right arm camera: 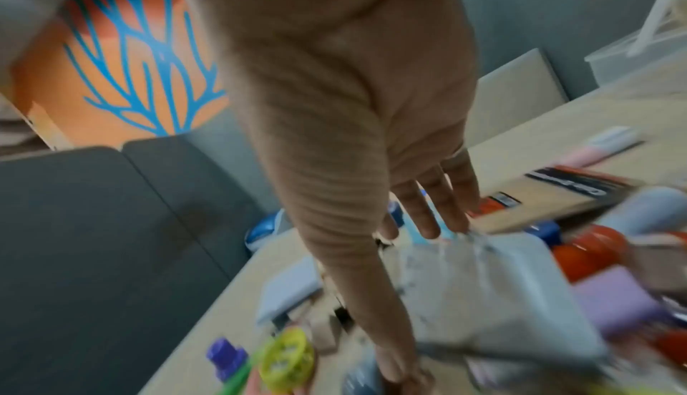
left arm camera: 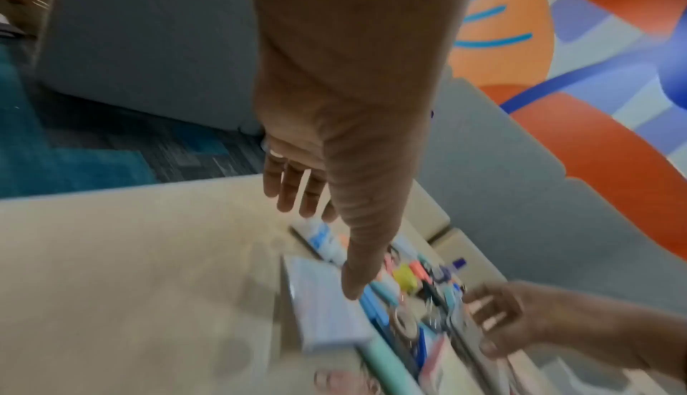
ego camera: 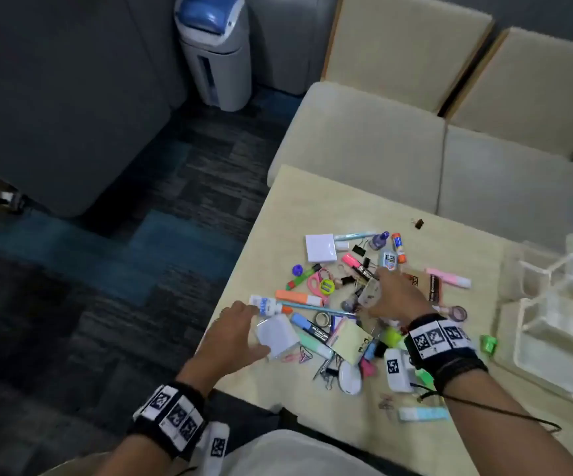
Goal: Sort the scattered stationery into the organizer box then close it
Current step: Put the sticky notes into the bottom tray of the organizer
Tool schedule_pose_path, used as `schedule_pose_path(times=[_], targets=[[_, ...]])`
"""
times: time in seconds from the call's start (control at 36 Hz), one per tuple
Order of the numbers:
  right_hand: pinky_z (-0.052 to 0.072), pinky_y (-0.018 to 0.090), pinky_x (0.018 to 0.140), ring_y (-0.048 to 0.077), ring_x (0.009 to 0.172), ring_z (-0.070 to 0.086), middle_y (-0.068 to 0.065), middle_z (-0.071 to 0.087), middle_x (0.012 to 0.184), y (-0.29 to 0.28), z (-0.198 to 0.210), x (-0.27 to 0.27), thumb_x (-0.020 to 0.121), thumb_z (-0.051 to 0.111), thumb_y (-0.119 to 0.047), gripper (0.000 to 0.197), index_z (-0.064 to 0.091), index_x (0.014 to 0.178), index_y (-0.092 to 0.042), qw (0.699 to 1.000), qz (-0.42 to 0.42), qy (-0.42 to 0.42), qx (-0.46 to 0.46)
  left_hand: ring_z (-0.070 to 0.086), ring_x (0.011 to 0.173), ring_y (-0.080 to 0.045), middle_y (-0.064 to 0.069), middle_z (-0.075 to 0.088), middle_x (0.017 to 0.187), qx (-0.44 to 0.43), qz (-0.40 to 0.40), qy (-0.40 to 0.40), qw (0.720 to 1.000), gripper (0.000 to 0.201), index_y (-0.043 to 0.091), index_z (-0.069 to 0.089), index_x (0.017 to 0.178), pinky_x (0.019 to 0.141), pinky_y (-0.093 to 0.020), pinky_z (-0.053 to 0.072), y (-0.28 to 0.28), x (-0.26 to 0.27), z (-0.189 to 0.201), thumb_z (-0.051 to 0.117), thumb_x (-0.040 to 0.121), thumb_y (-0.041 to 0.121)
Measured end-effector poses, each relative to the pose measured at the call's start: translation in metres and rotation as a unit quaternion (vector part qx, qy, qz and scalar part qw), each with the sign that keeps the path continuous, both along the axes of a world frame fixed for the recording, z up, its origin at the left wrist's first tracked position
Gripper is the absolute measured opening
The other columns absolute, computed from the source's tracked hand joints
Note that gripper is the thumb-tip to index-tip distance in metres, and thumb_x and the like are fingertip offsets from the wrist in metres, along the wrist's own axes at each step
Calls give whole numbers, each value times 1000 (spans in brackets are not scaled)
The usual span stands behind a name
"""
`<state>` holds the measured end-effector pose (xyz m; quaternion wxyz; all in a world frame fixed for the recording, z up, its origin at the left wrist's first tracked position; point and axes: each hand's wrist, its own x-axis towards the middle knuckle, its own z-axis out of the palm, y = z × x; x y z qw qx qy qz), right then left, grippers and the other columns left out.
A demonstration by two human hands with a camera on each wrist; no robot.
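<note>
A heap of stationery [ego camera: 347, 304] (markers, glue, clips, tape, note pads) lies on the beige table [ego camera: 299, 393]. My left hand [ego camera: 249, 329] is open with fingers spread. It hovers at the heap's left edge over a small white block [ego camera: 276, 333], beside a white glue bottle [ego camera: 264, 305]. In the left wrist view the left hand [left arm camera: 323, 251] has straight fingers and its thumb over the white block [left arm camera: 327, 307]. My right hand [ego camera: 376, 293] spans a clear plastic packet [ego camera: 369, 292] mid-heap. In the right wrist view the right hand [right arm camera: 416, 303] has straight fingers touching the packet [right arm camera: 483, 284]. The clear organizer box [ego camera: 553, 324] stands open at the right.
A lone binder clip [ego camera: 418, 223] lies behind the heap and a green sharpener [ego camera: 488, 344] near the box. Beige seat cushions [ego camera: 364, 142] border the table's far side. The table's left edge drops to carpet, and a grey bin [ego camera: 214, 49] stands beyond.
</note>
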<state>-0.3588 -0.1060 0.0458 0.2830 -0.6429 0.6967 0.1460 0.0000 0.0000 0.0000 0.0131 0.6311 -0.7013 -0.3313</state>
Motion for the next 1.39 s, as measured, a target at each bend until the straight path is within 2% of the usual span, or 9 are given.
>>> schedule_pose_path(times=[0.08,0.25,0.58,0.78,0.86,1.03,1.19,1.31,1.39], targets=[[56,45,90,33,114,61,12,61,132,11,-8,2,68,97,-37,86,48,135,-16,999,-13,22,-36,55,106,-28,-4,52,121,5,-26,-44,999,94,18,51,141,83,-40,50,1,-20,-3,59,65,74],[54,45,90,35,114,59,12,62,129,23,-17,-4,70,92,-48,83,50,134,-16,995,-9,50,-89,52,113,-24,-3,46,132,10,-33,-131,991,90,23,42,145,91,-38,50,2,-39,-8,77,72,61],[47,49,100,30,120,55,6,62,132,32,-15,-9,72,90,-41,82,51,139,-16,993,-29,22,-112,53,114,-21,-3,48,132,8,-78,-169,982,79,21,41,143,93,-35,50,0,-47,-12,76,80,53],[52,43,99,27,124,56,5,60,135,37,-8,-15,73,91,-40,89,49,146,-13,984,-99,-45,-144,53,118,-23,-2,51,132,58,-49,-98,992,69,21,44,134,95,-35,48,-7,-44,-19,79,81,47],[53,37,85,25,113,60,2,61,127,39,-5,-16,74,91,-39,86,48,144,-16,977,-125,-82,-151,54,126,-23,-2,56,138,137,-27,-37,989,56,21,48,141,101,-36,47,-12,-38,-18,70,93,41],[47,18,65,17,108,58,-8,59,121,51,4,-25,77,93,-31,77,49,140,-22,960,-174,-160,-148,59,84,-16,1,63,99,153,-42,51,986,10,27,56,101,67,-31,45,-27,-34,0,64,96,25],[58,48,97,24,123,60,3,61,139,60,3,-34,71,94,-49,98,46,150,-16,963,-171,-147,-147,56,76,-6,6,62,102,118,-30,68,990,32,26,59,126,66,-25,42,-40,-42,8,70,96,26],[57,45,95,21,121,59,1,61,137,63,0,-39,73,92,-50,97,47,151,-15,964,-159,-154,-149,54,74,-8,11,58,89,116,-29,72,990,22,29,61,115,66,-29,44,-45,-49,9,69,96,24],[55,25,83,13,111,63,-7,66,125,65,-2,-42,79,88,-40,73,56,142,-21,945,-193,-228,-136,50,68,-8,11,56,82,97,-39,98,990,13,26,56,92,66,-32,44,-45,-59,17,67,97,21]])
